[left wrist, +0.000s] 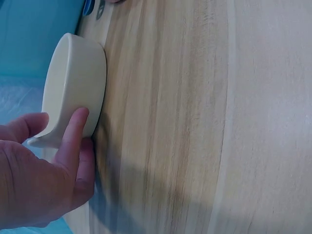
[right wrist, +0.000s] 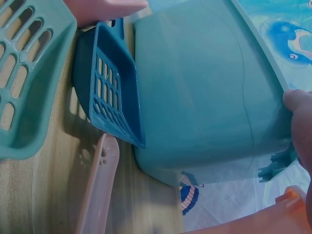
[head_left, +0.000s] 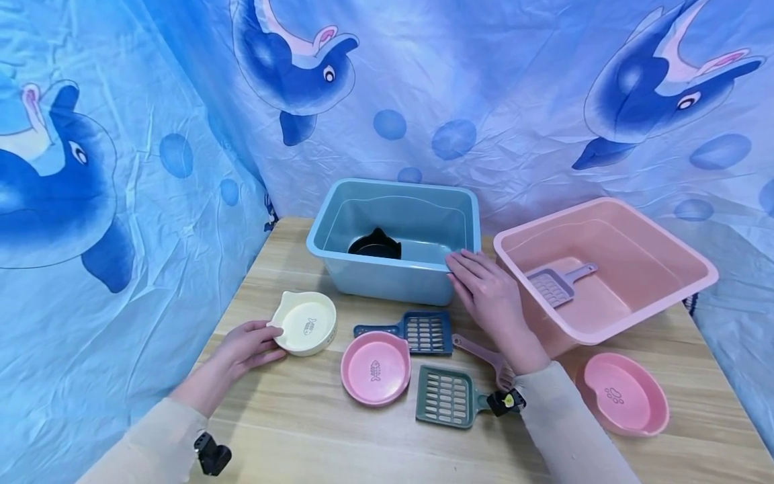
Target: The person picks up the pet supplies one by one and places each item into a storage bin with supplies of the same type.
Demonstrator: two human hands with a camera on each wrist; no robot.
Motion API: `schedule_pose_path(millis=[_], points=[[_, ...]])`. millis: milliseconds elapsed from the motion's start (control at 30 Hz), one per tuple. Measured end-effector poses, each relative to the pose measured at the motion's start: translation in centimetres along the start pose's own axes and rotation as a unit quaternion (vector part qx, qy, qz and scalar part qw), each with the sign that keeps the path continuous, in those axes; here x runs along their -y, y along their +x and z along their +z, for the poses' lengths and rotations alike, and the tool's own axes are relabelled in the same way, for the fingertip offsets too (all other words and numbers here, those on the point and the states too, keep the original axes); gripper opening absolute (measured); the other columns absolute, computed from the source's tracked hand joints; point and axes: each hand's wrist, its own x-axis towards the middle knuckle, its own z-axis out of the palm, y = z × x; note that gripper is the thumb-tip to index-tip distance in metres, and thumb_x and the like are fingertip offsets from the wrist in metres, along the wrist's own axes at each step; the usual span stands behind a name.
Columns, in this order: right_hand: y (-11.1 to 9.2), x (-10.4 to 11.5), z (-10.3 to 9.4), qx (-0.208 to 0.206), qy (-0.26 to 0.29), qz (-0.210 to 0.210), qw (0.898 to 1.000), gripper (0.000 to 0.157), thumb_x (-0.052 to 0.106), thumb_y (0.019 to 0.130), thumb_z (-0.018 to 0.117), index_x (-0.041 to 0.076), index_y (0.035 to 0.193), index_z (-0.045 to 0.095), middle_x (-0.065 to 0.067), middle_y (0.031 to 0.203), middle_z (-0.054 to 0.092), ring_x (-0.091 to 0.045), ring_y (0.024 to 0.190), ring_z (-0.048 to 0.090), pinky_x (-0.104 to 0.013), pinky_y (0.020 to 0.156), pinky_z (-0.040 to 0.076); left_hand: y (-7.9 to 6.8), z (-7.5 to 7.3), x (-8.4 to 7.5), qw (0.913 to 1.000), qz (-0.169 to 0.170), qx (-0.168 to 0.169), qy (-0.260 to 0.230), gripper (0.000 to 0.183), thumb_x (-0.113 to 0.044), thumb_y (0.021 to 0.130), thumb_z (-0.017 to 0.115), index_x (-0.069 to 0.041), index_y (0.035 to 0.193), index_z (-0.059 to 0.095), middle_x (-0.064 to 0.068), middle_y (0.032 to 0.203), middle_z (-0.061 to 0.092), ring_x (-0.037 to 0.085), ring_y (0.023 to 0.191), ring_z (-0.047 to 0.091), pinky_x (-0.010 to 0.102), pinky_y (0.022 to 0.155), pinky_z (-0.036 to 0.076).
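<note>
A cream cat-eared bowl (head_left: 305, 323) with a fish mark sits on the table at the left. My left hand (head_left: 250, 346) pinches its near-left edge, thumb at the rim and fingers against the outer wall, as the cream bowl (left wrist: 80, 83) shows in the left wrist view. A blue bin (head_left: 387, 279) stands at the back with a black bowl (head_left: 377, 245) inside. My right hand (head_left: 484, 289) rests on the bin's front right corner, fingers over the rim. In the right wrist view, part of this hand (right wrist: 302, 126) touches the bin's edge.
A pink bin (head_left: 635, 316) at the right holds a purple scoop (head_left: 553, 286). In front lie a navy scoop (head_left: 429, 333), a green scoop (head_left: 447, 396), a pale pink scoop (head_left: 484, 353), a round pink bowl (head_left: 376, 370) and another pink bowl (head_left: 635, 396). Dolphin-print sheets hang behind.
</note>
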Motion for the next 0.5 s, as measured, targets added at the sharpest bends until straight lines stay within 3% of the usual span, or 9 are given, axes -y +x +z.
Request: schedule_pose_path(millis=[200, 500], points=[[-0.12, -0.06, 0.01, 0.007, -0.001, 0.006, 1.0, 0.045, 0.017, 0.094, 0.083, 0.007, 0.136, 0.074, -0.014, 0.132, 0.074, -0.034, 0.124, 0.071, -0.056, 0.109, 0.054, 0.26, 0.33, 0.35, 0.9996, 0.0, -0.025, -0.012, 0.048, 0.008, 0.098, 0.064, 0.01, 0.139, 0.038, 0.012, 0.101, 0.064, 0.016, 0.084, 0.073, 0.036, 0.083, 0.067], [-0.02, -0.15, 0.14, 0.004, 0.004, 0.009, 1.0, 0.044, 0.017, 0.093, 0.084, 0.007, 0.135, 0.075, -0.014, 0.13, 0.075, -0.034, 0.123, 0.071, -0.055, 0.11, 0.054, -0.25, 1.0, 0.56, 0.998, 0.004, -0.063, 0.001, 0.054, 0.011, 0.094, 0.066, 0.012, 0.139, 0.037, 0.013, 0.103, 0.062, 0.014, 0.08, 0.075, 0.033, 0.082, 0.066]])
